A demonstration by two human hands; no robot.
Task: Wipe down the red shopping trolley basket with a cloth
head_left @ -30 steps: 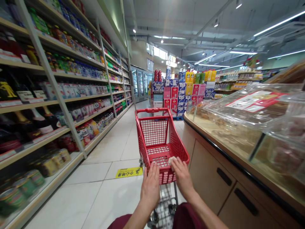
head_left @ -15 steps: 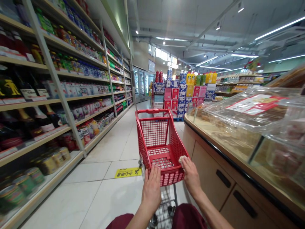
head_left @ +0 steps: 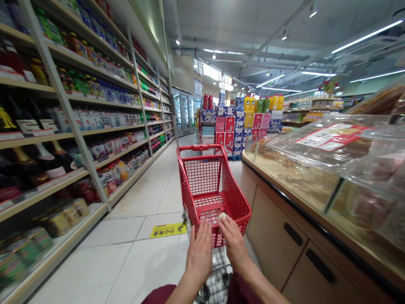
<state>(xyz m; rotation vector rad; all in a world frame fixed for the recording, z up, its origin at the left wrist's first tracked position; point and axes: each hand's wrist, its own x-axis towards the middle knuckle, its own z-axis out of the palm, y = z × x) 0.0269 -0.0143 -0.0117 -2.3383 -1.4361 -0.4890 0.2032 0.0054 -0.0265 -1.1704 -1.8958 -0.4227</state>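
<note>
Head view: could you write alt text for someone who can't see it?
A person's left hand and right hand are at the near end of a red shopping cart, a whitish wad in the right one's grip. Drink shelves line the left; a counter with clear containers stands right.

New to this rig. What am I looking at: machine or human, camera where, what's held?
No machine: these are a person's bare hands, seen from a camera worn on the head, looking forward and down. The left hand lies flat over the near rim of a red shopping cart. Beside it, the right hand holds a crumpled white cloth, mostly hidden by the fingers. A yellow floor sign lies on the tiles. Clear plastic boxes sit at the counter to the right.
</note>
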